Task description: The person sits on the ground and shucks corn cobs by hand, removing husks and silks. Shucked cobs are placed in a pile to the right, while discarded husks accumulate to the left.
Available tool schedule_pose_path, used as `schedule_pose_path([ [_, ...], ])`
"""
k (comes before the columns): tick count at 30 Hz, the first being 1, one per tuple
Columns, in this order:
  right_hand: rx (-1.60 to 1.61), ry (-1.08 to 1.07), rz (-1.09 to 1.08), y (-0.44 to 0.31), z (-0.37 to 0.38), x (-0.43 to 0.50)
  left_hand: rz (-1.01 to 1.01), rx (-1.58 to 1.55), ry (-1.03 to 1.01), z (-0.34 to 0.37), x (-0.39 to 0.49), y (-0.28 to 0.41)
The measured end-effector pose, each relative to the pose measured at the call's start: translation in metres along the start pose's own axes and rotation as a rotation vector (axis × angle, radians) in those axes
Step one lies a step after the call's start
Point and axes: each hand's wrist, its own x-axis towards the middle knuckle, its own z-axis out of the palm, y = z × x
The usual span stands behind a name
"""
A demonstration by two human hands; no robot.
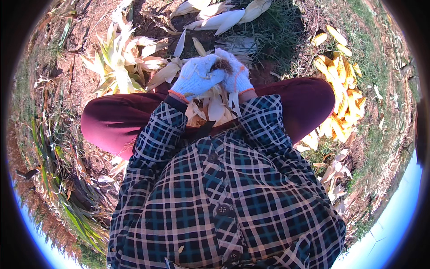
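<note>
Both of my hands wear white knitted gloves with orange cuffs and meet above my crossed legs. My left hand (198, 76) and my right hand (234, 72) close around an ear of corn, mostly hidden by the gloves; its brown corn silk (223, 65) pokes out between them. A strip of pale husk hangs below my right hand. Under the hands, dry corn husks (215, 107) lie in my lap.
Husks with leafy ends (117, 60) are heaped at the upper left, and more dry husks (228, 18) lie ahead. Husked yellow corn ears (341, 90) are piled beyond my right knee. Green and dry stalks (63, 188) lie at the lower left.
</note>
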Motion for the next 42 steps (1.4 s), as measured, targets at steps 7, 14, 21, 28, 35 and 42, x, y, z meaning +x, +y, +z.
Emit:
schedule_pose_path([
  [7,-0.209,0.152,0.1,-0.07,-0.052,0.01,-0.382,0.396,-0.303,0.02,-0.014,-0.133],
  [14,0.422,0.302,0.074,-0.105,-0.065,0.001,-0.73,-0.105,-0.151,-0.009,-0.021,-0.061],
  [21,0.291,0.2,0.181,-0.085,-0.05,0.007,-0.341,0.132,0.361,-0.059,-0.044,-0.003],
  [28,0.282,0.019,0.291,-0.042,-0.037,0.015,-0.303,-0.096,-0.022,-0.016,-0.048,-0.012],
  [35,0.245,-0.074,0.346,-0.075,-0.022,0.005,-0.505,-1.324,0.239,0.013,-0.034,-0.033],
  [42,-0.238,-0.319,0.294,-0.084,-0.009,0.001,-0.478,-0.907,0.206,0.018,-0.037,-0.023],
])
